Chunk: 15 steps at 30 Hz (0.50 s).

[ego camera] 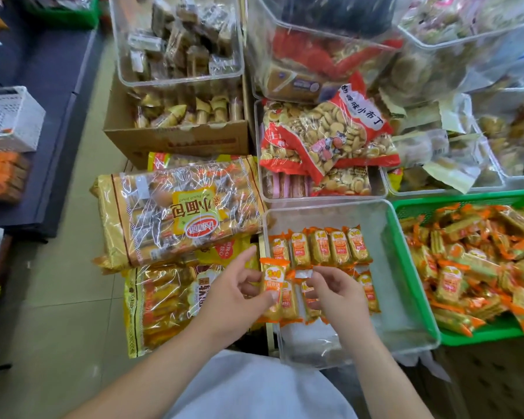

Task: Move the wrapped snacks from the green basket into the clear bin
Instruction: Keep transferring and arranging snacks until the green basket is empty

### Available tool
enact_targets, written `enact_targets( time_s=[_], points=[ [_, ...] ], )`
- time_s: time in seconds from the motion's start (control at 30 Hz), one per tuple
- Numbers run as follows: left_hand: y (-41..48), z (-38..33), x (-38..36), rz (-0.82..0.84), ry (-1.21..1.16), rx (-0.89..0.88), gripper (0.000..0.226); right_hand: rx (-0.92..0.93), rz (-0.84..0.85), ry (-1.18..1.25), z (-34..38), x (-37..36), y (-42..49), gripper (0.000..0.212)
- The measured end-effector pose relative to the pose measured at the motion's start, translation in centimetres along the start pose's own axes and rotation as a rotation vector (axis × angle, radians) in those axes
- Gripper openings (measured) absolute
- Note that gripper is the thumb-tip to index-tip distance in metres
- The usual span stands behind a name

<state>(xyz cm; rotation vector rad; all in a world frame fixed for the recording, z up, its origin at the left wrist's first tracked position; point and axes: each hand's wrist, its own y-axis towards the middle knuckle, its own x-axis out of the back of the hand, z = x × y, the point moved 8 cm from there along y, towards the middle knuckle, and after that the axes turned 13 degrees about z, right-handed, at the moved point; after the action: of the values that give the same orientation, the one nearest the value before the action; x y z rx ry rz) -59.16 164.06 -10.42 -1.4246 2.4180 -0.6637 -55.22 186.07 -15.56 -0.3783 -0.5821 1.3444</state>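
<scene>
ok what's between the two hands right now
In the head view, one orange wrapped snack stands upright between them, pinched by the left hand; whether the right hand touches it is unclear.

Orange-wrapped snacks [319, 247] are lying in rows in the clear bin [375, 216], lower centre (one held upright); more are heaping in the green basket [466, 197], lower right.

One green basket [466, 197], one clear bin [381, 282], five wrapped snacks [319, 247] in its far row, two hands [233, 297] [336, 297], one cardboard box [176, 141]
</scene>
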Motion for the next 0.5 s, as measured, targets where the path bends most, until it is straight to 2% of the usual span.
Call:
enact_targets(
  time_s=[0.1,0.17,0.27,0.37,0.5],
  points=[
    [1.2,-0.3,-2.3,0.059,-0.066,-0.019,0.079,-0.031,0.243,0.186,2.4,-1.2,-1.6,0.018],
    [2.0,-0.1,-3.7,0.084,-0.062,-0.019,0.078,-0.033,0.305,0.221,2.7,-1.4,-2.0,0.026],
    [2.8,0.3,-4.6,0.109,0.045,0.003,0.073,-0.062,0.172,0.237,0.8,0.7,-1.0,0.032],
    [3.1,0.9,-3.5,0.051,0.147,0.027,0.062,-0.14,0.017,0.087,-2.5,3.6,1.0,0.029],
    [2.6,1.3,-2.7,0.003,0.163,0.051,0.053,-0.247,0.026,-0.218,-4.7,4.3,3.1,0.043]
  ],
)
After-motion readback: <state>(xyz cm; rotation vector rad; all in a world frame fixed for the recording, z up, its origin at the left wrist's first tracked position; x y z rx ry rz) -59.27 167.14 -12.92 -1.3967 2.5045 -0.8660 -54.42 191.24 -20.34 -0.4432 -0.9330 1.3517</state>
